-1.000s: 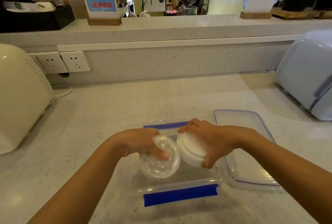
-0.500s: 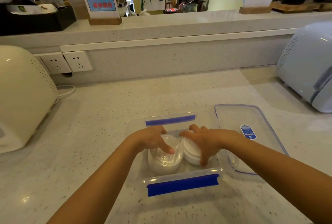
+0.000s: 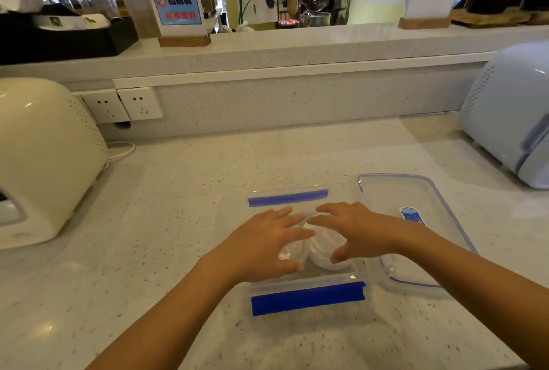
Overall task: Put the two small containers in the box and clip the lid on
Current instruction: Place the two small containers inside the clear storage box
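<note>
A clear plastic box (image 3: pixel 307 298) with blue clip flaps at its near and far edges sits on the counter in front of me. Inside it, side by side, lie a clear small container (image 3: pixel 292 252) on the left and a white small container (image 3: pixel 322 248) on the right. My left hand (image 3: pixel 264 245) hovers over the clear one and my right hand (image 3: pixel 359 230) over the white one. The fingers of both hands are spread and grip nothing. The hands hide much of both containers. The clear lid (image 3: pixel 398 191), with a blue sticker, lies flat just right of the box.
A cream appliance (image 3: pixel 44 156) stands at the left and a pale blue one (image 3: pixel 511 114) at the right. Wall sockets (image 3: pixel 124 104) and a white cable (image 3: pixel 121 153) sit at the back left. A raised ledge (image 3: pixel 297 43) carries signs.
Both hands lowered the two small containers into the box, then let go. Their fingers are now spread above the containers.
</note>
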Demonstrator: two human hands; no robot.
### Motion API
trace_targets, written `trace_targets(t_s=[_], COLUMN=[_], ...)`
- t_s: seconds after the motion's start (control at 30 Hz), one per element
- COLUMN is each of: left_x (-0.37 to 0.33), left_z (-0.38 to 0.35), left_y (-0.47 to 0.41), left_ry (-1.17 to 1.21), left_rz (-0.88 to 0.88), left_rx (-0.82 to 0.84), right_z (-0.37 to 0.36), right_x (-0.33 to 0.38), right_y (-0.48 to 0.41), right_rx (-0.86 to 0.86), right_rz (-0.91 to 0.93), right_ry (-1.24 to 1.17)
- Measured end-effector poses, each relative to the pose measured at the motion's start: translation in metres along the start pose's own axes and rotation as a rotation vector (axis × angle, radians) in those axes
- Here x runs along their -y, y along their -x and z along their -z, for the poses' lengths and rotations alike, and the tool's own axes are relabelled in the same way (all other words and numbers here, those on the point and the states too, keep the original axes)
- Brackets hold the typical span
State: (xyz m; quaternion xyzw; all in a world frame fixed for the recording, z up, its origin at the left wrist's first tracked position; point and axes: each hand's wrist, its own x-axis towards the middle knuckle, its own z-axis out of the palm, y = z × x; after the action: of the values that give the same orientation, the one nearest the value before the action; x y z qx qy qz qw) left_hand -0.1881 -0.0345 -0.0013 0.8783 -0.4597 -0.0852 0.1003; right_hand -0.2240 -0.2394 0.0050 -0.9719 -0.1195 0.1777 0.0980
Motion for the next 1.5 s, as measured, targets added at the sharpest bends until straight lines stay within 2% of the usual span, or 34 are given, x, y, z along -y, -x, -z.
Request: trace_targets(t_s=[0.13, 0.33, 0.4, 0.53, 0.67, 0.97, 1.03, 1.13, 1.3, 1.37, 1.5], left_x=[0.004, 0.008, 0.01, 0.014, 0.021, 0.029, 0.033, 0.035, 0.025, 0.02, 0.023], left_z=[-0.008, -0.011, -0.012, -0.005, 0.005, 0.006, 0.008, 0.018, 0.028, 0.024, 0.015], left_y=[0.004, 0.009, 0.011, 0.02, 0.029, 0.024, 0.016, -0.003, -0.036, -0.043, -0.039], left_ry=[-0.009, -0.112, -0.118, 0.054, 0.008, -0.031, -0.001, 0.058, -0.049, -0.079, -0.109], left_rz=[0.099, 0.226, 0.253, 0.209, 0.146, 0.104, 0.112, 0.175, 0.19, 0.209, 0.241], left_rx=[0.074, -0.076, -0.073, 0.027, 0.112, 0.041, 0.097, 0.31, 0.598, 0.624, 0.527], right_z=[-0.014, -0.018, -0.02, -0.022, -0.022, -0.024, -0.024, -0.024, -0.026, -0.027, -0.027], right_x=[0.002, 0.0, -0.001, -0.003, -0.005, -0.004, -0.003, -0.002, -0.003, -0.003, -0.002], right_y=[0.005, 0.002, 0.001, 0.001, 0.001, 0.002, 0.002, 0.003, 0.002, 0.002, 0.002], right_rx=[-0.03, -0.096, -0.104, -0.108, -0.108, -0.137, -0.142, -0.152, -0.164, -0.171, -0.166], right_rz=[0.017, -0.001, -0.019, -0.021, -0.014, -0.016, -0.009, -0.007, -0.015, -0.02, -0.026], right_ry=[0.04, 0.043, 0.049, 0.062, 0.057, 0.053, 0.055, 0.048, 0.054, 0.058, 0.055])
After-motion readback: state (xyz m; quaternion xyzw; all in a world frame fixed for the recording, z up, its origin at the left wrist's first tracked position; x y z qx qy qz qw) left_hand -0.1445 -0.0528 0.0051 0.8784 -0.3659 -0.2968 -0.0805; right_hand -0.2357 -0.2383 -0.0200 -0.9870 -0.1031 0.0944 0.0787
